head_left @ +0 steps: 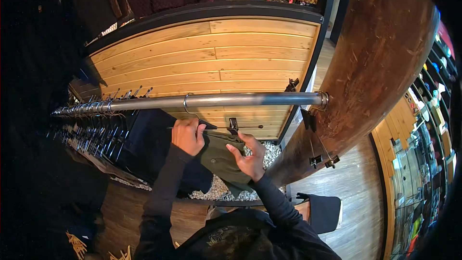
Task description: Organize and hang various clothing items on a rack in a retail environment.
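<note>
A clip hanger [207, 124] hangs by its metal hook from a steel clothes rail [231, 100]. My left hand [188, 136] is closed around the hanger's left part, at the top of an olive-green garment with a button [220, 159]. At the garment's right top edge, my right hand [249, 155] has thumb and fingers apart, just below a black hanger clip [233, 125]; whether it touches the cloth is unclear. The hanger's left clip is hidden behind my left hand. Dark garments [148, 144] hang on the rail to the left.
Many clip hangers [115, 141] crowd the rail's left part. Two more hangers with clips [315, 160] hang near a thick brown post [375, 54] at the right. A wood-plank panel [202, 54] stands behind; white pebbles [216, 189] lie below. A black cloth-like item [324, 213] is at the lower right.
</note>
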Available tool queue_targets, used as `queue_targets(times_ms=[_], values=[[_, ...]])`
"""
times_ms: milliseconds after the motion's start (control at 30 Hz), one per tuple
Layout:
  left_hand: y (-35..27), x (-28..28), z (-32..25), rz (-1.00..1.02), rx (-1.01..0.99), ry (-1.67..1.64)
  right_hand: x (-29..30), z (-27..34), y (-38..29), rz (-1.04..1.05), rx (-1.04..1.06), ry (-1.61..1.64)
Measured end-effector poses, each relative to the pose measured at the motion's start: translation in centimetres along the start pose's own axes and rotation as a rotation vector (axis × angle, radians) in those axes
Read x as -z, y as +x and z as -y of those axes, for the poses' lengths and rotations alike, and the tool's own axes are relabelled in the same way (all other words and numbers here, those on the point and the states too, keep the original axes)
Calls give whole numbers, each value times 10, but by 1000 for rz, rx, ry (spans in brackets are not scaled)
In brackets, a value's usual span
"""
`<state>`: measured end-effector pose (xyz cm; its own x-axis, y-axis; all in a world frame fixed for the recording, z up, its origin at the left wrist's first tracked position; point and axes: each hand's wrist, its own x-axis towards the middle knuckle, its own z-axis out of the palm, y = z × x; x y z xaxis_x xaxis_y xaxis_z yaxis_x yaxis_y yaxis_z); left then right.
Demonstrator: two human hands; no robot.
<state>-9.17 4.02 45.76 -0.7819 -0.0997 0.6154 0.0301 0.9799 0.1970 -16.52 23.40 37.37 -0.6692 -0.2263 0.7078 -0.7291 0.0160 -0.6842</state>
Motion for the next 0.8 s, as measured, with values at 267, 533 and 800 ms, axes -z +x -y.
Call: queue_targets(times_ms=[267, 533, 800], values=[[6, 19, -84, -100, -181, -239, 4, -12, 0, 16, -23, 59], [45, -12, -47, 210, -41, -329, 3, -11, 5, 3, -89, 156], [49, -13, -55, 191, 133, -441, 3, -7, 8, 14, -108, 170]])
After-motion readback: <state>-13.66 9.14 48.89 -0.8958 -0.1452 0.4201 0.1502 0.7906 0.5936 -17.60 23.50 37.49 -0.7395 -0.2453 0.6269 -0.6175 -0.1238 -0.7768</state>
